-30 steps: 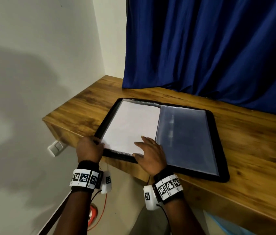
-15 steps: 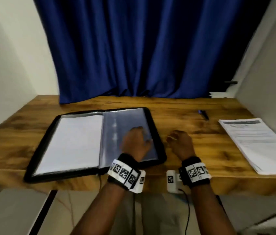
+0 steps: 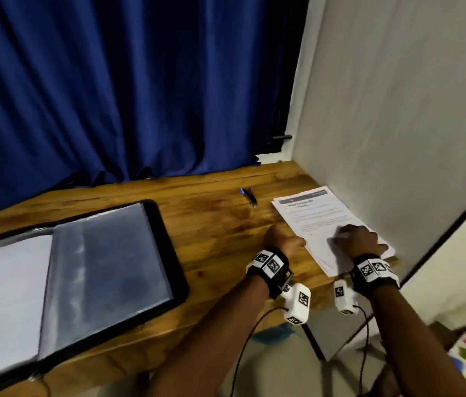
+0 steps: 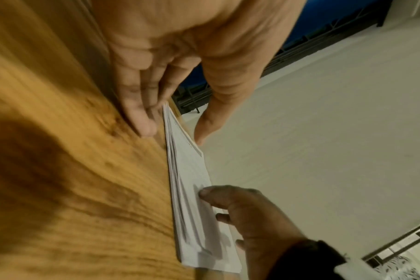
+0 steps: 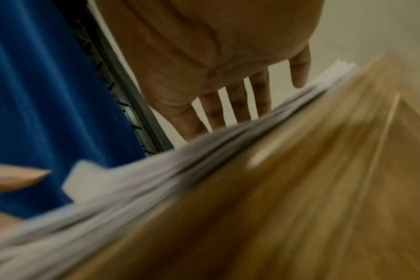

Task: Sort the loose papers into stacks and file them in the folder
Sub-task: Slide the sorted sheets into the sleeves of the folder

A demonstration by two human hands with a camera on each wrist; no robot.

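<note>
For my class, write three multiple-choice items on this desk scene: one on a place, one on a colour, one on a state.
1. Where does the pen lie?
A. between the folder and the stack of papers
B. inside the folder
C. on top of the papers

2. What colour is the curtain?
A. red
B. blue
C. green

3. How does the folder lie?
A. shut
B. standing on edge
C. open flat

Answers:
1. A, the pen is on bare table, with the folder to its left and the stack of papers to its right.
2. B, the cloth behind the table is deep blue.
3. C, both inner sides face up.
</note>
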